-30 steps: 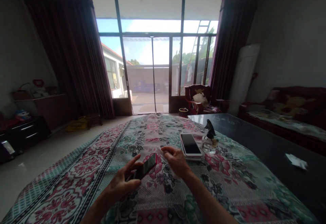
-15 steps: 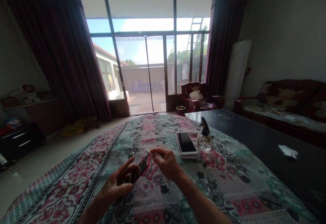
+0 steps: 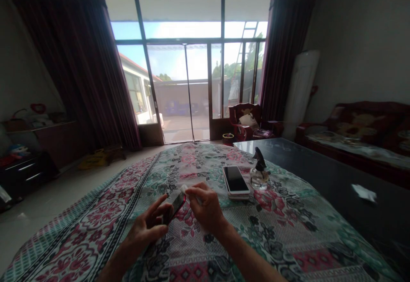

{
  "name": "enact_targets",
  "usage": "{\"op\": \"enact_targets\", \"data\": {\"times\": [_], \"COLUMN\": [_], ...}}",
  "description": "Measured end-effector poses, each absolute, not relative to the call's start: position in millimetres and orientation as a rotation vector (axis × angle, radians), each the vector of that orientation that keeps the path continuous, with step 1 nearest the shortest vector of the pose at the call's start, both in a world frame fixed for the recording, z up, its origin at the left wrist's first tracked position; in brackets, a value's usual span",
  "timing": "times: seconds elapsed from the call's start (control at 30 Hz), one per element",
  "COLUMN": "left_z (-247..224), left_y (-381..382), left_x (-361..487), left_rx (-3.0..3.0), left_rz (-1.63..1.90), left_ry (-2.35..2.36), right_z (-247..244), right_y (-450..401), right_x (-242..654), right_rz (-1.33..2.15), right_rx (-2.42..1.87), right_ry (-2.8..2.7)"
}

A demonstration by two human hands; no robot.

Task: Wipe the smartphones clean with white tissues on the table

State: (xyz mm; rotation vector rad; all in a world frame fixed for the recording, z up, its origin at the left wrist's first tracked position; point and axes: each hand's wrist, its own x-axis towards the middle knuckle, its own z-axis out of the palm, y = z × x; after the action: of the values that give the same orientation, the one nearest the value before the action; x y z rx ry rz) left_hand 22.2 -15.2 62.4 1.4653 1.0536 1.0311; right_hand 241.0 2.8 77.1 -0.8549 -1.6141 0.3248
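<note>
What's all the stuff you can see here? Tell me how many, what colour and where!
Pink-edged phone: 1, dark, left hand
Wad: 1, white, right fingertips
Flat phone: 1, white, black screen, beside bottle
Spray bottle: 1, clear, black top, on cloth
Cloth: 1, flowery pink-green, in front
Paper: 1, white, on dark table
Armchair: 1, red, by window
Sofa: 1, red, far right
Curtains: 2, purple, window sides
Ladder: 1, outside, colour unclear
Small clutter: too blurry to count
Left hand, right hand: bare, over cloth
</note>
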Motion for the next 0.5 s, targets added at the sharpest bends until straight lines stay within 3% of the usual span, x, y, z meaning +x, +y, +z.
{"op": "enact_targets", "data": {"times": [0.5], "left_z": [63], "left_y": [-13], "left_x": [20], "left_rx": [1.435], "left_rz": [1.075], "left_ry": [1.092], "right_z": [87], "right_y": [-7], "right_x": [235], "right_rz": [0.335], "right_rx": [-0.841], "right_ry": [-1.639]}}
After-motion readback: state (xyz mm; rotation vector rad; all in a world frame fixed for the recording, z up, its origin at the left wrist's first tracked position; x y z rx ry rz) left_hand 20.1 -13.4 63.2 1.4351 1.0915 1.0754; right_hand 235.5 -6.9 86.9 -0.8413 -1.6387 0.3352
